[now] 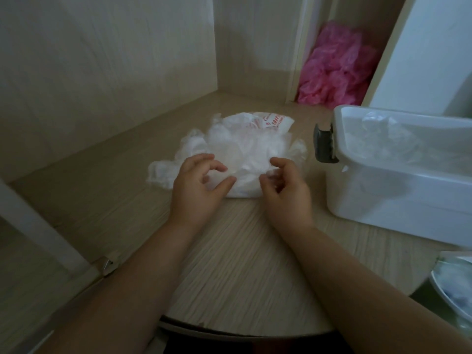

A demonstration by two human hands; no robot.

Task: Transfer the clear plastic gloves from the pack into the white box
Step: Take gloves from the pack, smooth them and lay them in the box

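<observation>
A loose heap of clear plastic gloves (245,152) lies on the wooden surface, spilling from a torn pack with red print (274,121) at its far side. My left hand (196,185) is at the heap's near left edge. Its thumb rests on the plastic and its fingers are curled above it, with nothing plainly held. At the near right edge, my right hand (286,187) has curled fingers pinching a bit of clear glove film. To the right stands the open white box (383,200), with several clear gloves inside.
A grey latch (324,144) sticks out from the box's left end, close to the heap. Pink plastic bags (334,67) fill a gap at the back right. Cabinet walls close off the left and back. Another container (452,282) sits at the lower right edge.
</observation>
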